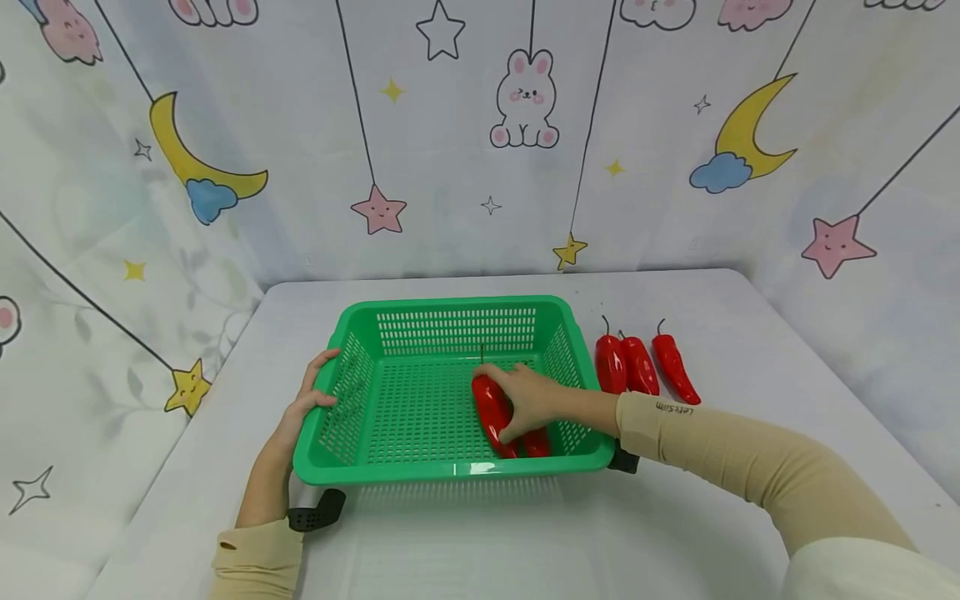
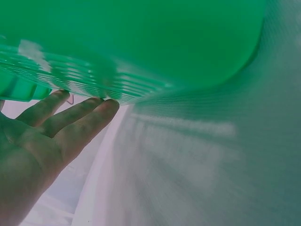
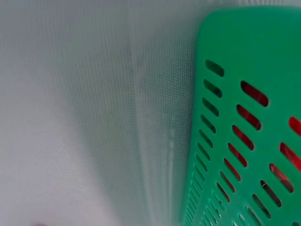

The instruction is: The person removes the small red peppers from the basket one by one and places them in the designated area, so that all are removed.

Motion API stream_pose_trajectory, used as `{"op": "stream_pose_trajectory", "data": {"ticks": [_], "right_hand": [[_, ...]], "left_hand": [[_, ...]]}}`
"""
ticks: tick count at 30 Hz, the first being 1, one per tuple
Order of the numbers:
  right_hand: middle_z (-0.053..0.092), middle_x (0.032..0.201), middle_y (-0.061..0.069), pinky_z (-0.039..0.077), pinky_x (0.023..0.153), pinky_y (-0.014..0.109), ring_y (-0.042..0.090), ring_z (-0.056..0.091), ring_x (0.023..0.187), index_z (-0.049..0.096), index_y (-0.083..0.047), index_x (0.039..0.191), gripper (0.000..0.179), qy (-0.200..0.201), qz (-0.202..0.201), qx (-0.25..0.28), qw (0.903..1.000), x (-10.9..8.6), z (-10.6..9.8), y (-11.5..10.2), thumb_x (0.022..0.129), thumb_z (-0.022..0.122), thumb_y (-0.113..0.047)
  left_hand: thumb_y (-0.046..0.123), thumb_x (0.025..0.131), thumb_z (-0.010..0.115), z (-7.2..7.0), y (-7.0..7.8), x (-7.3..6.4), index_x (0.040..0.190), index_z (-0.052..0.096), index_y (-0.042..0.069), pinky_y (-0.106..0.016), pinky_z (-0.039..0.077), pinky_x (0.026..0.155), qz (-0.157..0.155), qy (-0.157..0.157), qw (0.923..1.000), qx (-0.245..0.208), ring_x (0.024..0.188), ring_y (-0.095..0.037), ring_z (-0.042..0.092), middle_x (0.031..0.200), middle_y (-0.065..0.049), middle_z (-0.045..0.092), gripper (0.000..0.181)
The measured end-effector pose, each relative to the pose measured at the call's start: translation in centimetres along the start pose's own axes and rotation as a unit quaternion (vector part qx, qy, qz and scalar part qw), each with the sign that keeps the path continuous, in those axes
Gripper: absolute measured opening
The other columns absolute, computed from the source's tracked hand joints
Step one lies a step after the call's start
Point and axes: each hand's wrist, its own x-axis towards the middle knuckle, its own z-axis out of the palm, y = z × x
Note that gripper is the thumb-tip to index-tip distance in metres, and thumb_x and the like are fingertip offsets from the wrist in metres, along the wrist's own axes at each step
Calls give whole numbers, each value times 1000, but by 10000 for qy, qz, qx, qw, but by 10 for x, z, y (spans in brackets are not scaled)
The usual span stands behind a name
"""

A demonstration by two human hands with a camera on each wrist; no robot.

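Observation:
A green plastic basket with slotted walls stands on the white table. My left hand holds its left rim, fingertips over the edge. In the left wrist view, fingers of this hand reach straight out against the outside of the basket. Inside the basket, my right hand grips a glossy red chili pepper, thumb at its lower end and fingers near its stem. Another red pepper lies beside it, partly covered by the hand. Red shows through the basket's slots in the right wrist view.
On the table right of the basket lie three more red peppers, a left one, a middle one and a right one. The right forearm passes over the basket's right rim. A patterned curtain hangs behind the table.

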Motion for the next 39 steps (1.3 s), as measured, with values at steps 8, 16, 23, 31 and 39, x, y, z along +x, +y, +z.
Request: {"op": "stream_pose_trajectory", "data": {"ticks": [8, 16, 23, 31, 39], "right_hand": [[54, 107, 4, 49, 66, 30, 25, 38, 106, 34, -22, 128, 74, 14, -80, 600, 9982, 0, 0, 0, 68, 78, -29], [56, 109, 7, 48, 66, 31, 27, 38, 107, 34, -20, 128, 77, 274, -53, 509, 9983, 0, 0, -1, 67, 80, -26], [51, 109, 5, 50, 66, 28, 22, 51, 96, 31, -18, 131, 77, 601, -574, 1436, 9861, 4, -6, 2, 69, 78, -13], [45, 114, 10, 52, 66, 33, 25, 60, 84, 27, -15, 134, 77, 570, -840, 2818, 9541, -2, -13, 3, 73, 73, -5], [42, 115, 14, 52, 66, 36, 29, 58, 87, 28, -19, 136, 79, 631, -783, 3278, 9394, -9, -20, 5, 72, 73, -6]], "left_hand": [[3, 80, 28, 0, -1, -2, 144, 13, 24, -30, 36, 85, -20, -6, 10000, -30, 124, -30, 19, 147, -12, 4, 68], [3, 79, 28, -1, 0, -1, 143, 14, 24, -30, 36, 85, -33, 12, 10000, -6, 126, -31, 17, 148, -12, 3, 69], [3, 79, 29, -3, 2, 1, 144, 14, 23, -29, 35, 86, 6, 15, 10000, 24, 125, -30, 17, 148, -12, 3, 69], [4, 78, 29, -1, 3, 1, 143, 13, 23, -29, 36, 86, 12, -60, 10000, -27, 125, -31, 18, 147, -13, 4, 69], [4, 79, 28, 0, 3, 0, 143, 14, 24, -29, 36, 84, -50, 9, 10000, -23, 121, -28, 21, 146, -12, 5, 69]]}}
